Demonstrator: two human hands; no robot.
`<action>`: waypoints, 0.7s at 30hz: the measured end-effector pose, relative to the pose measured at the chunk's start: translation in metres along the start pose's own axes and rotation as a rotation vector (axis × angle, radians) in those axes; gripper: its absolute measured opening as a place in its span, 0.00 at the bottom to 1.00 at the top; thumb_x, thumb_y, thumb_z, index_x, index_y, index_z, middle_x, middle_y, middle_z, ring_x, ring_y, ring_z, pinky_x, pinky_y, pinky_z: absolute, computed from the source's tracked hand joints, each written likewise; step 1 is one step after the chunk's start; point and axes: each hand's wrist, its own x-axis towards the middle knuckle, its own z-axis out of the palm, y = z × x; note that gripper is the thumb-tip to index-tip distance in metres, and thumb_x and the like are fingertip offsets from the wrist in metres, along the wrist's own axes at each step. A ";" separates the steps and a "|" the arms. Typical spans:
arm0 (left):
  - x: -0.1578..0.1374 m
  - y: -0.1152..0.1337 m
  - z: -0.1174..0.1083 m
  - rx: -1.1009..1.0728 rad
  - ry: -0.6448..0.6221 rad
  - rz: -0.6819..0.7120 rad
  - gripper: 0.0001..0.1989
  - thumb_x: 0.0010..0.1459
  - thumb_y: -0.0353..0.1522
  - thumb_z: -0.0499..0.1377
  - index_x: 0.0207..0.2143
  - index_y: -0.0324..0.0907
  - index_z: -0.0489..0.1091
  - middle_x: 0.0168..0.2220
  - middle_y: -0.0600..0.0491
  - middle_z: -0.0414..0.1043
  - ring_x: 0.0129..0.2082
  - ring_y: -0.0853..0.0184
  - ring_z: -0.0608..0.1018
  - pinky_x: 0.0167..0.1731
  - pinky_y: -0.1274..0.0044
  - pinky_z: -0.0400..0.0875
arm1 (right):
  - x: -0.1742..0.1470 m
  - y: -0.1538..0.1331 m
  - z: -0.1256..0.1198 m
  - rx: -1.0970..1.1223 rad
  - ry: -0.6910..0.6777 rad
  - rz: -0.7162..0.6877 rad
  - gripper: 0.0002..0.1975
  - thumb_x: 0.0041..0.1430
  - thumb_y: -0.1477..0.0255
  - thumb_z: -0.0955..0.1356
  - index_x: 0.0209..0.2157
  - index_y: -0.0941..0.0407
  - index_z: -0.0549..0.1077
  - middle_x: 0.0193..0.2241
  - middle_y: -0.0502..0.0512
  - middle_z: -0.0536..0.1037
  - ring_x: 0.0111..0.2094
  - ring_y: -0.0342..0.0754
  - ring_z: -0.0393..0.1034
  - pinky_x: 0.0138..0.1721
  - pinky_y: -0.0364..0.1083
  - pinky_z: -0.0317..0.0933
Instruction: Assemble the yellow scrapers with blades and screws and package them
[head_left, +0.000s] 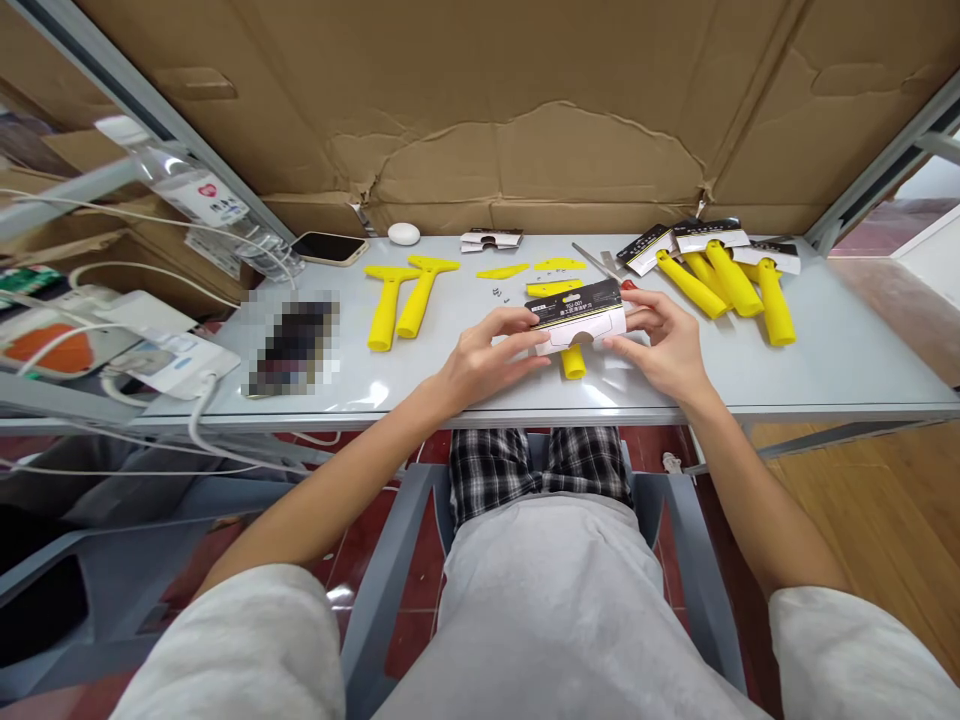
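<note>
Between my two hands, over the table's front part, is a black-and-white cardboard header card (581, 318). My left hand (491, 355) pinches its left end, and my right hand (660, 338) grips the right end. A yellow scraper handle (574, 362) sticks out below the card; its head is hidden behind or inside the card. Just beyond lie loose yellow blade covers (559, 264), one of them flat (502, 271), and a yellow strip with holes (553, 288). Small screws (498, 293) are scattered beside them. A screwdriver (596, 262) with a red part lies partly behind my right hand.
Two bare yellow scrapers (385, 310) lie left. Several carded yellow scrapers (731, 280) are piled right. Folded cards (490, 240), a white oval object (403, 234), and a phone (330, 248) line the back. A bottle (202, 200), pixelated object (292, 345) and cables (199, 410) are left.
</note>
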 end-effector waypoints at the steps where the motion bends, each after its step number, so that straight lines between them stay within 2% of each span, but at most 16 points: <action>1: 0.001 -0.006 -0.002 -0.045 -0.018 -0.031 0.22 0.76 0.44 0.77 0.66 0.53 0.82 0.62 0.43 0.83 0.53 0.59 0.90 0.53 0.65 0.93 | -0.002 0.000 -0.001 0.008 0.000 0.022 0.50 0.47 0.44 0.89 0.64 0.54 0.80 0.42 0.55 0.89 0.46 0.53 0.87 0.60 0.57 0.83; 3: 0.005 -0.021 -0.006 -0.145 -0.104 -0.120 0.37 0.69 0.51 0.81 0.74 0.54 0.78 0.67 0.40 0.81 0.58 0.53 0.89 0.53 0.62 0.93 | -0.009 0.000 -0.005 0.001 0.001 0.061 0.49 0.46 0.45 0.89 0.63 0.53 0.80 0.41 0.54 0.88 0.44 0.52 0.87 0.57 0.55 0.83; 4: 0.008 -0.030 -0.007 -0.188 -0.166 -0.168 0.41 0.68 0.51 0.81 0.77 0.53 0.75 0.68 0.38 0.80 0.60 0.52 0.89 0.52 0.63 0.93 | -0.013 -0.001 -0.007 -0.004 -0.002 0.078 0.48 0.47 0.46 0.90 0.63 0.53 0.80 0.40 0.53 0.88 0.43 0.52 0.86 0.54 0.54 0.83; 6: 0.017 -0.048 -0.006 -0.226 -0.305 -0.253 0.38 0.74 0.39 0.77 0.81 0.52 0.72 0.71 0.38 0.80 0.63 0.52 0.88 0.56 0.62 0.91 | -0.021 -0.002 -0.011 -0.006 -0.015 0.108 0.48 0.49 0.49 0.89 0.65 0.54 0.79 0.37 0.52 0.87 0.40 0.50 0.86 0.50 0.51 0.82; 7: 0.023 -0.056 -0.003 -0.236 -0.353 -0.240 0.35 0.75 0.32 0.74 0.80 0.52 0.73 0.71 0.39 0.81 0.67 0.51 0.86 0.59 0.61 0.90 | -0.025 -0.003 -0.012 -0.008 -0.025 0.119 0.49 0.50 0.50 0.89 0.67 0.55 0.78 0.36 0.52 0.86 0.40 0.50 0.85 0.48 0.50 0.82; 10: 0.039 -0.070 0.014 -0.242 -0.470 -0.155 0.41 0.69 0.18 0.70 0.78 0.56 0.76 0.77 0.41 0.79 0.78 0.49 0.80 0.77 0.49 0.78 | -0.036 -0.006 -0.015 -0.054 -0.081 0.137 0.54 0.53 0.49 0.88 0.75 0.54 0.75 0.36 0.52 0.87 0.40 0.51 0.85 0.49 0.52 0.82; 12: 0.047 -0.072 0.026 -0.235 -0.586 -0.109 0.42 0.64 0.15 0.73 0.73 0.60 0.82 0.79 0.44 0.77 0.82 0.47 0.76 0.80 0.45 0.71 | -0.041 -0.010 -0.016 -0.113 -0.137 0.134 0.56 0.55 0.49 0.88 0.78 0.54 0.73 0.36 0.53 0.87 0.40 0.52 0.85 0.49 0.53 0.81; 14: 0.051 -0.069 0.035 -0.235 -0.677 -0.092 0.38 0.64 0.16 0.76 0.68 0.61 0.86 0.79 0.46 0.78 0.84 0.46 0.73 0.81 0.43 0.67 | -0.045 -0.014 -0.018 -0.151 -0.203 0.127 0.54 0.58 0.49 0.86 0.80 0.53 0.73 0.36 0.52 0.87 0.40 0.52 0.85 0.49 0.54 0.81; 17: 0.052 -0.065 0.040 -0.246 -0.720 -0.118 0.30 0.70 0.19 0.74 0.64 0.61 0.89 0.75 0.47 0.82 0.82 0.46 0.76 0.80 0.43 0.67 | -0.049 -0.020 -0.022 -0.155 -0.312 0.115 0.51 0.59 0.51 0.86 0.79 0.52 0.75 0.34 0.51 0.86 0.41 0.52 0.85 0.51 0.52 0.81; 21: 0.048 -0.066 0.041 -0.258 -0.676 -0.150 0.28 0.72 0.18 0.71 0.63 0.58 0.89 0.73 0.44 0.84 0.78 0.48 0.81 0.77 0.46 0.74 | -0.050 -0.022 -0.028 -0.152 -0.407 0.110 0.51 0.57 0.51 0.88 0.78 0.50 0.77 0.33 0.49 0.84 0.41 0.51 0.85 0.50 0.50 0.82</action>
